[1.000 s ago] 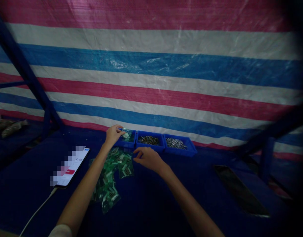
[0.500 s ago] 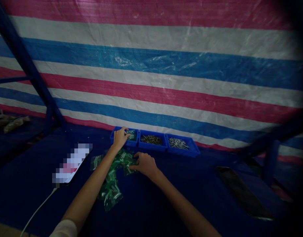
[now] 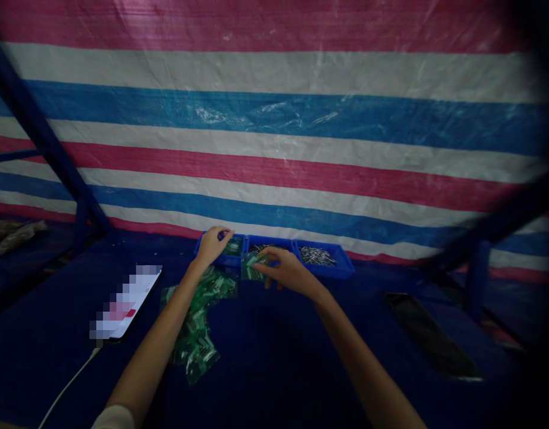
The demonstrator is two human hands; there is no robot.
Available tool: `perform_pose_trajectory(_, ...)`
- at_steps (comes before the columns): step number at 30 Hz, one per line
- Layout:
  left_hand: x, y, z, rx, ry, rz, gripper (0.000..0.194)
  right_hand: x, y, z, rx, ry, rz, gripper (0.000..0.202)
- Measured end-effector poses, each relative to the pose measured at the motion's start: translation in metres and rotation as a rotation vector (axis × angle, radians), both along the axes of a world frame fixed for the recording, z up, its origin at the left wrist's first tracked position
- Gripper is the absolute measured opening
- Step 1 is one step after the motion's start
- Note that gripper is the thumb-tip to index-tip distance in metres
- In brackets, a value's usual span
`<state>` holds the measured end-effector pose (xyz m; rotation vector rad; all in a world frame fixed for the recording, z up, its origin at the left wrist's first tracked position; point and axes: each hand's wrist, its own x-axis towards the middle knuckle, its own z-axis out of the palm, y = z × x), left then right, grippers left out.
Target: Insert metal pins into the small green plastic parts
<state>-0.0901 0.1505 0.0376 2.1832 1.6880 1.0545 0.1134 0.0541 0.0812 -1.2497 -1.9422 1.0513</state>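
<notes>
My left hand is over the left blue bin, its thumb and fingertips curled together; whatever is between them I cannot make out. In that bin lie small green-tinted packets. My right hand pinches a small clear plastic bag with greenish pieces in it, held in front of the middle bin, which it partly hides. Below my left hand, a pile of similar filled bags spreads over the dark blue table, partly covered by my left forearm.
The right blue bin contains silvery screw-like pieces. A lit phone with a white cable lies at the left, a dark phone-like slab at the right. Blue frame bars and a striped sheet stand behind.
My right hand has lifted a small bag off the pile and moved it up and right, before the middle bin. My left hand stays at the left bin, its fingers drawn closer together.
</notes>
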Motion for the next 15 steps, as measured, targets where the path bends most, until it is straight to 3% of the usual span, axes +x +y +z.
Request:
perform_pose_trajectory(3, 0.000, -0.003, 0.015, 0.047, -0.015, -0.056, 0.038, 0.006, 0.004, 0.012, 0.016, 0.128, -0.082, 0.035)
perform_pose_trajectory(5, 0.002, -0.007, 0.017, -0.017, 0.050, -0.111, 0.038, 0.010, 0.005, 0.017, 0.024, 0.192, -0.094, 0.035)
perform_pose_trajectory(12, 0.015, -0.016, -0.007, -0.220, 0.164, -0.172, 0.034, 0.009, -0.001, 0.024, 0.040, 0.256, -0.052, 0.030)
perform_pose_trajectory(15, 0.014, -0.015, -0.007, -0.246, 0.124, -0.182, 0.037, 0.011, -0.002, 0.025, 0.028, 0.268, -0.047, 0.030)
